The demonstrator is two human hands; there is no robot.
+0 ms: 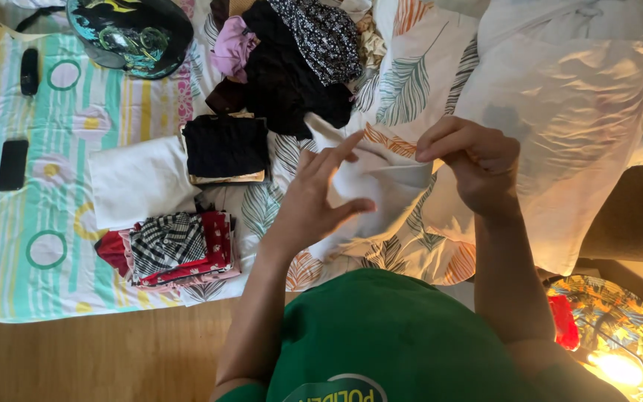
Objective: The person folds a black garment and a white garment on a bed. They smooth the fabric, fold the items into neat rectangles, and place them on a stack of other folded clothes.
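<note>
While I lean over the bed, these lines run from what is nearest me to what is farthest.

Shirt: my green top fills the bottom centre of the frame.
Left hand: open, fingers spread, palm laid against the white cloth at centre frame.
Right hand: closed in a pinch on the cloth's upper edge, centre right.
White cloth: held between my 2 hands just above the leaf-print sheet, partly hidden by my left hand.
Doing it well: I judge the pinch should keep the edge taut while the flat palm smooths the fabric, so the fold lands straight.
Folded stacks: 1 checked and red pile at lower left, 1 black pile above it, a white folded piece beside both.
Unfolded heap: dark and floral clothes at upper centre.
Pillow: white, upper right.
Far edge: a dark patterned bag at upper left, a black phone near the left edge.
</note>
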